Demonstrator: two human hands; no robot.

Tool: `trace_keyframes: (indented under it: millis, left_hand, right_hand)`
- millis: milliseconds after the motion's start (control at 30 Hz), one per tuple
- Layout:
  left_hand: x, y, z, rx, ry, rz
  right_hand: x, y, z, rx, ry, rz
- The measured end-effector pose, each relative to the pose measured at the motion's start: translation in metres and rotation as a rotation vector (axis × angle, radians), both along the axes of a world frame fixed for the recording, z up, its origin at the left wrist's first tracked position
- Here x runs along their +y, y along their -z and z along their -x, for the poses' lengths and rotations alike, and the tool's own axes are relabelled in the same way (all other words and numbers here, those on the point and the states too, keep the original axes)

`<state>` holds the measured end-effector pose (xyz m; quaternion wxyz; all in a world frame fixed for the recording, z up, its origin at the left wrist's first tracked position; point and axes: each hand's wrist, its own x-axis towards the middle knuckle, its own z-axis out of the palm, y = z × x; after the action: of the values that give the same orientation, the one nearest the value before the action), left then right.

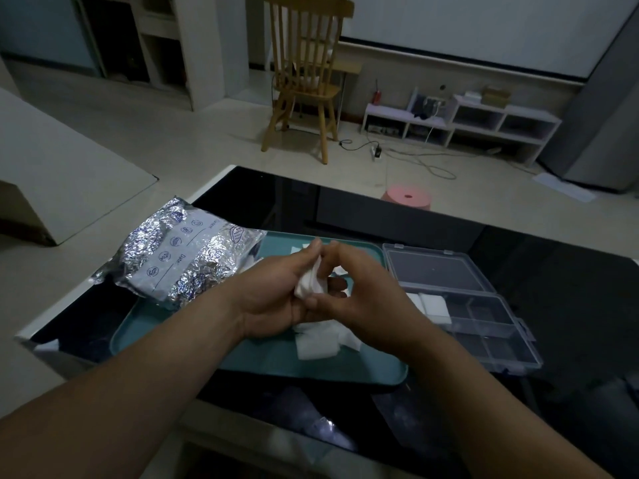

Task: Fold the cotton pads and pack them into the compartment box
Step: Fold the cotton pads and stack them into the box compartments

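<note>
Both hands meet above the teal tray (166,335). My left hand (276,292) and my right hand (366,288) together hold a white cotton pad (309,283), which is bent between their fingers. Several loose white pads (316,344) lie on the tray under my hands. To the right stands the clear compartment box (484,337) with its lid (435,269) open towards the back. Folded white pads (432,305) fill its far-left compartment; the other compartments look empty.
A crinkled silver foil bag (179,252) lies on the tray's far-left corner. Everything sits on a glossy black table (570,305) with a white left edge. On the floor beyond are a pink stool (408,197) and a wooden chair (307,74).
</note>
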<state>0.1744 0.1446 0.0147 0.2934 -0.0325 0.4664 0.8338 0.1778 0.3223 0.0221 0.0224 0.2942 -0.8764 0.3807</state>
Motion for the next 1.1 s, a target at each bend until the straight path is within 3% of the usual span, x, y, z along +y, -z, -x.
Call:
trace_keyframes:
  millis: [100,333,700,1100]
  left_hand:
    - [-0.003,0.003,0.001,-0.016,-0.001,0.002]
    - [0.006,0.001,-0.006,-0.021,-0.018,0.028]
    - [0.013,0.004,-0.01,-0.02,-0.007,-0.105]
    - [0.019,0.004,-0.011,-0.07,0.029,-0.194]
  right_hand:
    - [0.007,-0.004,0.003,-0.109,-0.04,0.029]
    - [-0.005,0.004,-0.002,-0.128,-0.015,0.086]
    - [0.003,-0.003,-0.005,-0.205,0.015,0.18]
    - [0.003,-0.001,-0.008,-0.168,-0.002,0.131]
